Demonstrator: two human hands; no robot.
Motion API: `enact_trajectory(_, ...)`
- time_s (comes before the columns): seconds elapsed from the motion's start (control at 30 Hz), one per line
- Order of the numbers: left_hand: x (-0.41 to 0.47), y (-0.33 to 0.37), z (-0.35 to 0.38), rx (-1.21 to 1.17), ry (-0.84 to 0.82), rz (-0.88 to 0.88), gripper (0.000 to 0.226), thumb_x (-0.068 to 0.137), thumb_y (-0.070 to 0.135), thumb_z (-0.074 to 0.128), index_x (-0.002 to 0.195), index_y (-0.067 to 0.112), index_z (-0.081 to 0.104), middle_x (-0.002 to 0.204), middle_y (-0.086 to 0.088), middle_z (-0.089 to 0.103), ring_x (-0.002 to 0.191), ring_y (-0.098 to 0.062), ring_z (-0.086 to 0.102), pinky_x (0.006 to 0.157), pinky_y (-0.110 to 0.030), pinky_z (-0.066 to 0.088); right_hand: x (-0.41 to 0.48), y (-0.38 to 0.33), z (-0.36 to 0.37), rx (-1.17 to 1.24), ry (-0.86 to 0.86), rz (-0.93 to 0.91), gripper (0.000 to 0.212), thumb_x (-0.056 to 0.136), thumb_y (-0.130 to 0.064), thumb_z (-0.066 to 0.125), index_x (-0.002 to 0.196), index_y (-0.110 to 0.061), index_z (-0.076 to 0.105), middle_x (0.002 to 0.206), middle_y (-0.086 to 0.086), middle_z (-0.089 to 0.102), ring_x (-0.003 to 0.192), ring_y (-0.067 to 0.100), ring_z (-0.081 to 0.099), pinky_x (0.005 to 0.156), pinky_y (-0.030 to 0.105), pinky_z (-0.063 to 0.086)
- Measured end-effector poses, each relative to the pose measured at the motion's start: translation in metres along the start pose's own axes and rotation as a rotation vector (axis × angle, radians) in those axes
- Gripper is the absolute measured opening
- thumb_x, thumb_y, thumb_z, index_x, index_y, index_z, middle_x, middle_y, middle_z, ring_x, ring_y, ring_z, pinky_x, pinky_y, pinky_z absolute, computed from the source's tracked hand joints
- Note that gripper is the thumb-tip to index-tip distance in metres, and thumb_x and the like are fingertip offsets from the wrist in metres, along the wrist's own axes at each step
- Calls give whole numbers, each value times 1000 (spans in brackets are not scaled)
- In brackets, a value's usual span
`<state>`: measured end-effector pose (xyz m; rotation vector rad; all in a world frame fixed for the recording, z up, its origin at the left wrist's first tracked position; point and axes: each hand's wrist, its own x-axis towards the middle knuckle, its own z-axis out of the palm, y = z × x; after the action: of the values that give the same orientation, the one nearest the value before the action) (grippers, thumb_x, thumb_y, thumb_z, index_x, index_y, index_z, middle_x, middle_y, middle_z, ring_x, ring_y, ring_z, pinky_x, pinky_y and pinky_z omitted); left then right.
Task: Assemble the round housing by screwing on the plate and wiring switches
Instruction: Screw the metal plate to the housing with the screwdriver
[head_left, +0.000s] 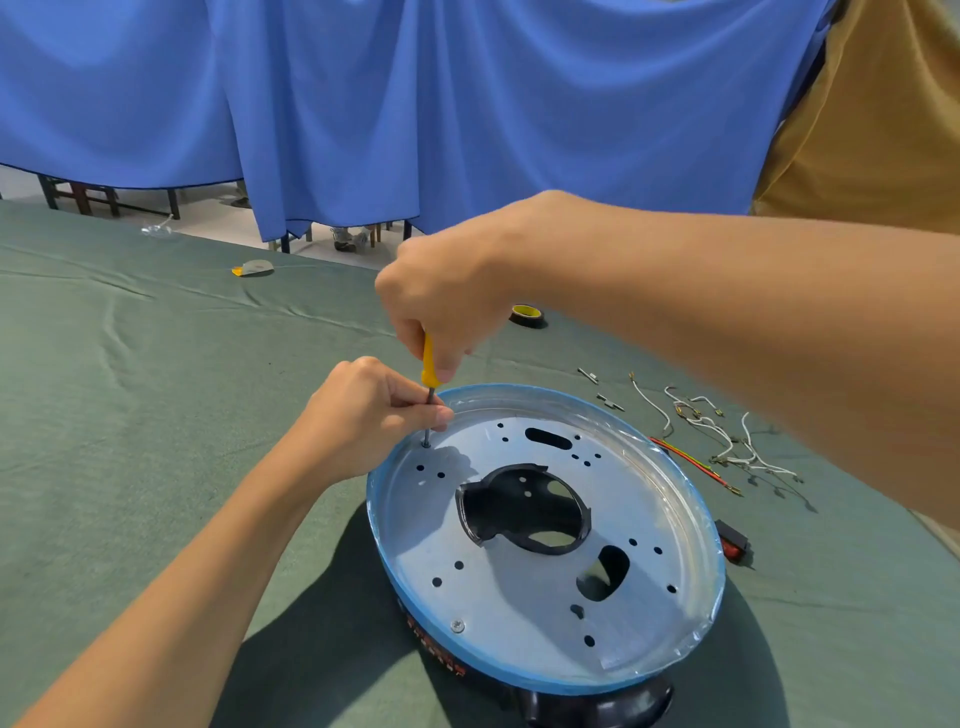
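Note:
The round housing, blue-rimmed with a black base, lies on the green cloth with the silver metal plate inside it. One screw sits in the plate's near edge. My right hand grips the yellow handle of a screwdriver held upright, its tip in a hole at the plate's far left edge. My left hand pinches the screwdriver's metal shaft just above the plate. A red and black switch lies right of the housing. Loose wires lie beyond it.
A roll of yellow tape sits behind my right hand. A small flat grey and yellow item lies further back left. Small metal connectors lie near the wires. A blue curtain hangs behind the table.

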<state>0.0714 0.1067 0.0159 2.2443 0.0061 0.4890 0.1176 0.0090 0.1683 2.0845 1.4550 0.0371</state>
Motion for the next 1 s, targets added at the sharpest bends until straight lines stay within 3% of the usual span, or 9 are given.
enact_trajectory(0.07, 0, -2, -1, -5, -9, -1, 11, 83, 29, 78, 73, 29, 80, 54, -13, 58, 49, -11, 27, 54, -33, 28, 2, -3, 4, -29, 24, -32, 32, 81, -35, 72, 58, -25, 52, 56, -9, 52, 58, 9, 50, 44, 22, 29)
enact_trajectory(0.17, -2, -4, -3, -54, -25, -14, 7, 83, 27, 79, 76, 30, 80, 75, -20, 72, 62, -15, 45, 64, -44, 47, 4, -8, 8, -8, 65, -62, 46, 83, -26, 68, 52, -22, 34, 51, -7, 35, 49, 10, 35, 42, 24, 27)
enact_trajectory(0.4, -1, -4, -2, -84, -56, 10, 8, 85, 22, 77, 79, 25, 81, 80, -21, 74, 74, -16, 51, 81, -52, 51, 9, -11, 10, 112, 14, 35, 39, 83, -21, 64, 55, -18, 37, 50, -6, 46, 60, 21, 46, 52, 28, 40)
enact_trajectory(0.5, -1, -5, -1, -80, -45, 17, 10, 86, 21, 76, 79, 26, 80, 81, -11, 76, 76, -27, 65, 83, -48, 52, 13, -15, 8, 175, -48, 135, 22, 84, -23, 64, 64, -15, 57, 66, -6, 65, 59, 18, 57, 48, 21, 45)
enact_trajectory(0.57, -2, -5, -1, -81, -40, 15, 9, 86, 20, 76, 80, 24, 81, 81, 0, 78, 86, -27, 71, 82, -44, 54, 15, -16, 6, 209, -81, 219, 18, 86, -24, 63, 73, -12, 66, 71, -5, 67, 46, 14, 49, 39, 14, 36)
enact_trajectory(0.63, -1, -5, -1, -76, -52, 8, 9, 87, 20, 74, 82, 22, 81, 82, 2, 78, 88, -25, 71, 84, -44, 54, 18, -16, 5, 264, -142, 291, 19, 89, -24, 61, 82, -7, 68, 76, -2, 64, 45, 15, 42, 40, 15, 34)
enact_trajectory(0.77, 0, -4, 0, -60, -57, 6, 8, 88, 20, 74, 87, 22, 81, 84, 8, 78, 86, -10, 71, 85, -36, 54, 22, -12, 9, 419, -244, 405, 26, 94, -20, 55, 73, -6, 56, 87, 4, 67, 46, 16, 35, 44, 20, 34)
enact_trajectory(0.9, 0, 0, 2, -37, -81, 30, 10, 90, 21, 72, 86, 22, 81, 79, -4, 77, 81, -29, 68, 81, -45, 53, 14, -7, 16, 571, -261, 490, 22, 93, -18, 51, 89, 0, 64, 73, 4, 56, 45, 17, 25, 42, 20, 25)
enact_trajectory(1.0, 0, 0, 0, -30, -93, 38, 11, 90, 21, 72, 84, 23, 81, 79, -11, 75, 75, -26, 64, 80, -48, 52, 7, -11, 14, 435, -196, 412, 22, 91, -23, 53, 82, -7, 65, 70, 3, 65, 46, 19, 38, 42, 17, 33)
